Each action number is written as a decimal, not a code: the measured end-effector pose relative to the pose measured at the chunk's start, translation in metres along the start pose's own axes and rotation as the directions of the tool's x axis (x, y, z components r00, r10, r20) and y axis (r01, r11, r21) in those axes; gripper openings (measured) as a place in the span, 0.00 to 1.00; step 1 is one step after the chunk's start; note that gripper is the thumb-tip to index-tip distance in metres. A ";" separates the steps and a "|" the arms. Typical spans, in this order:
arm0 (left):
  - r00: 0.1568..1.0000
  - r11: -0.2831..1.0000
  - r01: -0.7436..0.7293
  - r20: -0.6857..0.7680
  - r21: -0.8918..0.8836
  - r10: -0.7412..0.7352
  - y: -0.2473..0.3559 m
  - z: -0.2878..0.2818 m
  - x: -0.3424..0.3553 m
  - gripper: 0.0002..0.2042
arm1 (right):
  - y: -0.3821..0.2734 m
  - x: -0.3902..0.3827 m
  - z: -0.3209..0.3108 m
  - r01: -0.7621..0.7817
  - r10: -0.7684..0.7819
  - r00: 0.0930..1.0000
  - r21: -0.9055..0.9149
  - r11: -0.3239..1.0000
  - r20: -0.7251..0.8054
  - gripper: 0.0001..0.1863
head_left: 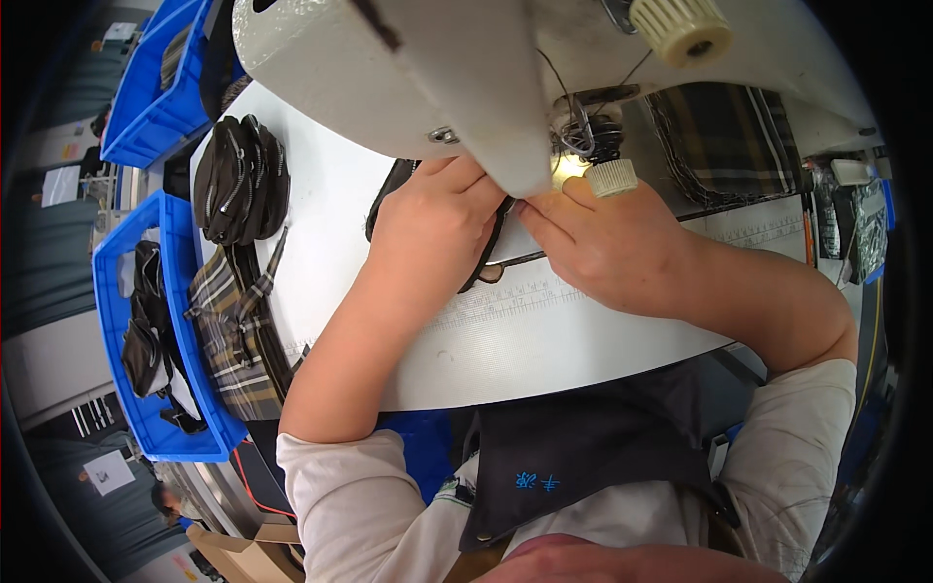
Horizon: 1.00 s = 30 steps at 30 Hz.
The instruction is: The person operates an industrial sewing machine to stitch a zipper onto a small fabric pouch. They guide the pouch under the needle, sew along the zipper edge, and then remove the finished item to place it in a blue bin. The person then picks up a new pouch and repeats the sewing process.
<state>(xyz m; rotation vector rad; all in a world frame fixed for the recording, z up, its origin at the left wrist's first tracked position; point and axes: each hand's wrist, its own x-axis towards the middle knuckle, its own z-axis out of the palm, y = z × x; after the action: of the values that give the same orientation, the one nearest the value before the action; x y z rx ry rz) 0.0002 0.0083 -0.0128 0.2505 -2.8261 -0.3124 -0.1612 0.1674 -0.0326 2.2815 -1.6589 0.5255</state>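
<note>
at the far left, two blue bins stood beside the worktable: an upper bin (143, 138) and a lower bin (197, 445), the latter containing dark pieces with straps. on the left of the white worktable (544, 360), a stack of dark zippered pouches (240, 185) stood next to plaid fabric (238, 330) that lay along the table edge.

near the centre, the left hand (437, 219) was bent over a dark piece (494, 238), which showed on both sides of it. the fingers appeared closed on this piece; their tips were partly hidden by the sewing machine (389, 78). the dark piece lay on the table below the machine head, between the two hands, with a small brown loop (493, 274) at its near end.

the right hand (612, 238) was set opposite, thumb and forefinger close together at the edge of the piece. whether they pinched it or only steadied it could not be told.

the step in hand was judged to be positioning the piece at the lit stitching area; the needle was not visible. the next move called for holding the edge flat and aligned, fingertips clear of the needle path.

farther right, a dark plaid panel (729, 146) lay under the machine arm, with clear packages (863, 233) beyond the table edge.
</note>
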 end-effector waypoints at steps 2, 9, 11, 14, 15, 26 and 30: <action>0.998 0.999 -0.043 -0.044 0.003 0.043 -0.001 0.003 0.000 0.17 | 0.000 0.000 0.000 -0.002 0.002 1.000 -0.008 1.000 0.000 0.10; 0.997 0.987 -0.065 -0.025 0.148 0.069 0.013 0.005 -0.001 0.15 | -0.002 -0.001 0.000 0.010 -0.010 1.000 -0.021 1.000 0.015 0.11; 0.997 0.980 -0.066 -0.015 0.187 0.070 0.016 0.006 0.000 0.15 | -0.002 0.000 -0.001 0.016 -0.015 1.000 -0.036 0.999 0.020 0.10; 0.998 0.971 -0.053 -0.017 0.234 0.059 0.020 0.008 0.000 0.15 | -0.001 0.000 0.001 0.018 -0.017 1.000 -0.047 0.999 0.023 0.10; 0.998 0.968 -0.046 -0.021 0.247 0.053 0.022 0.009 0.000 0.15 | -0.001 0.000 0.002 0.018 -0.017 1.000 -0.049 0.999 0.022 0.09; 0.998 0.993 0.021 -0.060 0.112 -0.014 0.014 0.008 0.000 0.16 | -0.005 -0.004 0.004 0.124 -0.122 0.988 0.012 0.992 -0.094 0.07; 0.999 0.998 0.013 -0.048 0.069 -0.010 0.014 0.005 0.001 0.14 | -0.004 -0.005 0.006 0.143 -0.142 0.989 0.025 0.989 -0.042 0.06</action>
<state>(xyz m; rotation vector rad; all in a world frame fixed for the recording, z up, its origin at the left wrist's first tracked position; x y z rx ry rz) -0.0041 0.0221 -0.0138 0.2847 -2.7927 -0.2080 -0.1580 0.1699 -0.0404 2.3711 -1.4645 0.5612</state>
